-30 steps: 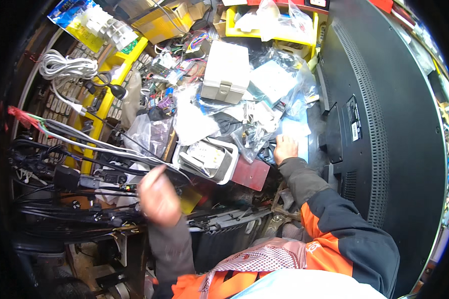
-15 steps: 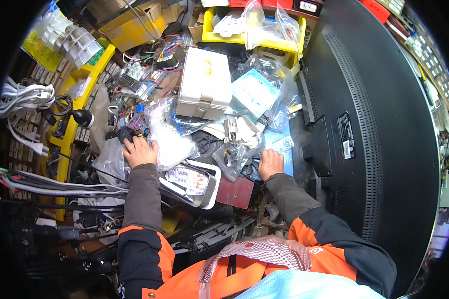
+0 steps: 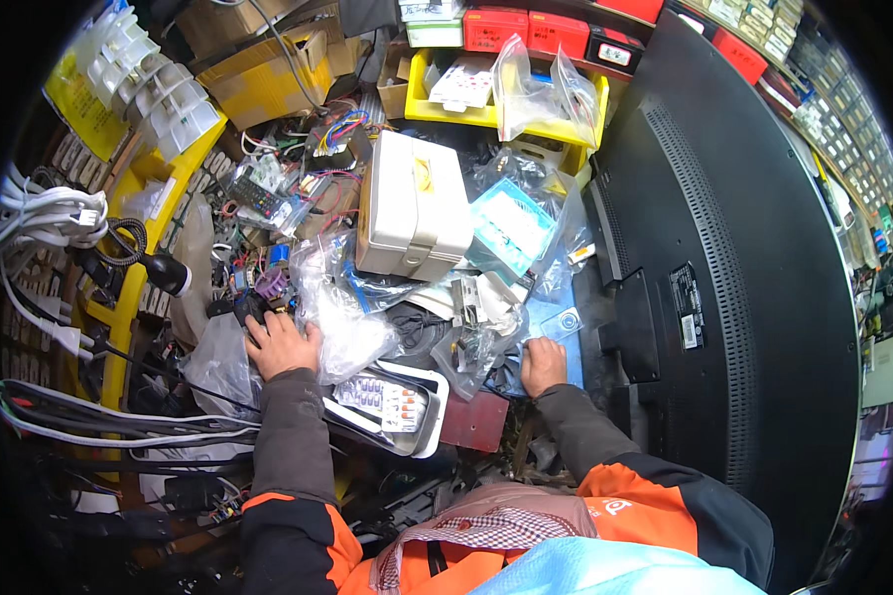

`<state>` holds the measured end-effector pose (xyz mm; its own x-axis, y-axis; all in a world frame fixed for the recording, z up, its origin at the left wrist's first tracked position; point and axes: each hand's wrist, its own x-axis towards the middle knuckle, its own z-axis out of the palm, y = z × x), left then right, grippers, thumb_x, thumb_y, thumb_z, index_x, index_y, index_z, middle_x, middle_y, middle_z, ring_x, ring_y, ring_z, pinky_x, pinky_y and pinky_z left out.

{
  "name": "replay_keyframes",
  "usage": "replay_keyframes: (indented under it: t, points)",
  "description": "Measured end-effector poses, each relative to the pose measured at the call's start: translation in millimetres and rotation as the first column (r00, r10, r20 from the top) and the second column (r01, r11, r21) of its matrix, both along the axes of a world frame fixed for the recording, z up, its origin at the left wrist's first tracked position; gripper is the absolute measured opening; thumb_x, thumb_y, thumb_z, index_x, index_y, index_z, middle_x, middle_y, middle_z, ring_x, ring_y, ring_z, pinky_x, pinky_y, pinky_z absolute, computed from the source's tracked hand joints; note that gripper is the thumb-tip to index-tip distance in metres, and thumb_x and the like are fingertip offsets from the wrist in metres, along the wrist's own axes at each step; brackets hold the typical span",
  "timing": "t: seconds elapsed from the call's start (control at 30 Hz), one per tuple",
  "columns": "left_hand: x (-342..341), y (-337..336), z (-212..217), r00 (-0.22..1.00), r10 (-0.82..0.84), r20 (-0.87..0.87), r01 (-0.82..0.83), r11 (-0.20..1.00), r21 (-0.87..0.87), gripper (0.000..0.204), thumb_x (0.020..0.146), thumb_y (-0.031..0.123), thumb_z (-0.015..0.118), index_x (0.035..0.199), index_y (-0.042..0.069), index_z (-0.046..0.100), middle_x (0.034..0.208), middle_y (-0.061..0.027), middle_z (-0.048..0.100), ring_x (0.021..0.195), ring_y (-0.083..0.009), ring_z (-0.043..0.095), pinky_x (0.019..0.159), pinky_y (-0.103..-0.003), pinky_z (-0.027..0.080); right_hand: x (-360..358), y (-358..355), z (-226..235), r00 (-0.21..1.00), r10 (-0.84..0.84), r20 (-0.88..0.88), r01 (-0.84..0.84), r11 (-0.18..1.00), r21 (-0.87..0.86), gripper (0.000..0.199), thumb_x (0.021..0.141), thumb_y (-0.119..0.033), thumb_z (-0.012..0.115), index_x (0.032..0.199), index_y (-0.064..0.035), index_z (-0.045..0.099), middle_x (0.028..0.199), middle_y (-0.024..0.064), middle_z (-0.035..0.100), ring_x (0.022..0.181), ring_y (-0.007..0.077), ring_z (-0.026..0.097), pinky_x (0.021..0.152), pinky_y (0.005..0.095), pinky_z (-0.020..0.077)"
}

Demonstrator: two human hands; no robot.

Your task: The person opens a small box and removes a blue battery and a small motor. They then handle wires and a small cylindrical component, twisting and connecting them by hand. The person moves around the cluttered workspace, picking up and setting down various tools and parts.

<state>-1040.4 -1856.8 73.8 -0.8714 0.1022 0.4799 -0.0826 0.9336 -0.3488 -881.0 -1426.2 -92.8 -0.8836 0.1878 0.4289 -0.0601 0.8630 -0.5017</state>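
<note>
My left hand [image 3: 283, 345] lies palm down on the clutter with its fingers spread, beside a crumpled clear plastic bag [image 3: 342, 342] and just above another bag [image 3: 218, 364]. Dark small parts lie under its fingertips. My right hand [image 3: 543, 367] rests with curled fingers at the near edge of a blue sheet [image 3: 569, 322]; anything inside its grip is hidden. Between the hands stands a white tray [image 3: 439, 402] with a blister-like pack of small orange-topped and purple pieces [image 3: 379, 399] in it. A clear bag with metal parts [image 3: 463, 357] lies left of my right hand.
A white latched box [image 3: 414, 205] stands on the heap, with a light-blue box [image 3: 513, 228] to its right. A large black screen panel [image 3: 704, 258] walls off the right. Yellow bins [image 3: 456, 111] stand behind. Cables [image 3: 119, 412] stretch along the left.
The view has tilted, so the bench things sit lower in the picture. Both hands stay at about the same spots among the things, with no clear change of grip.
</note>
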Motion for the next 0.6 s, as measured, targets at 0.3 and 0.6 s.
replay_keyframes:
  t: [0.3, 0.6]
  points:
    - [2, 2, 5, 1.000, 0.009, 0.030, -0.010, 0.999, 0.052, 0.056, 0.087, 0.047, 0.068, 0.120, 0.001, 0.072, 0.137, -0.0145, 0.066, 0.142, -0.0442, 0.048, 0.113, -0.062, 0.039, -66, -16, 137, 0.883, -0.261, -0.390, 0.007, 0.839, -0.545, 0.008, 0.090, 0.007, 0.070, 0.097, 0.0015, 0.070, 0.086, 0.0092, 0.066, 0.076, 0.0204, 0.062, 0.071, 0.0325, 0.0510]
    - [4, -1, 3, 1.000, 0.015, 0.028, -0.017, 0.997, 0.078, 0.058, 0.087, 0.047, 0.068, 0.123, 0.001, 0.073, 0.141, -0.0146, 0.065, 0.145, -0.0450, 0.047, 0.114, -0.064, 0.039, -319, 5, 330, 0.655, 0.475, -0.587, -0.271, 0.874, 0.404, 0.029, 0.082, 0.003, 0.072, 0.111, -0.0012, 0.068, 0.113, 0.0186, 0.070, 0.108, 0.0389, 0.069, 0.095, 0.0446, 0.0580]
